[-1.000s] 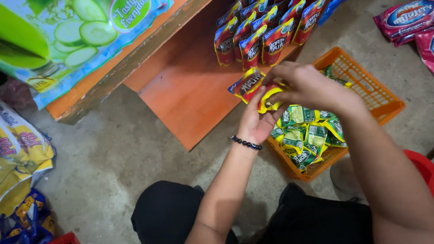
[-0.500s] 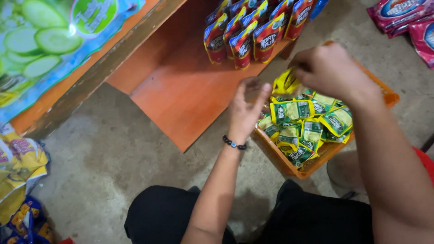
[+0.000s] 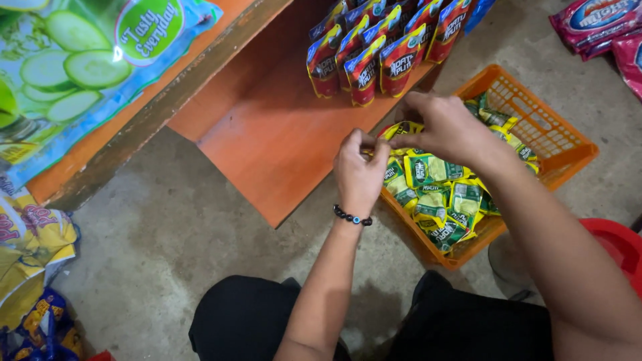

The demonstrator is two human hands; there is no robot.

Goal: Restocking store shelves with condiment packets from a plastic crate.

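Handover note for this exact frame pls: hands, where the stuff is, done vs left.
Left hand: fingers pinched on the edge of a yellow sachet, at the basket's near-left rim.
Right hand: over the basket, gripping the same yellow sachet from the other side.
Orange basket: on the floor beside the shelf, holding many green and yellow sachets.
Orange shelf: a cluster of red and blue pouches stands upright at the back; the front is bare.
Done: pouches standing on the shelf.
Left: the sachets in the basket.
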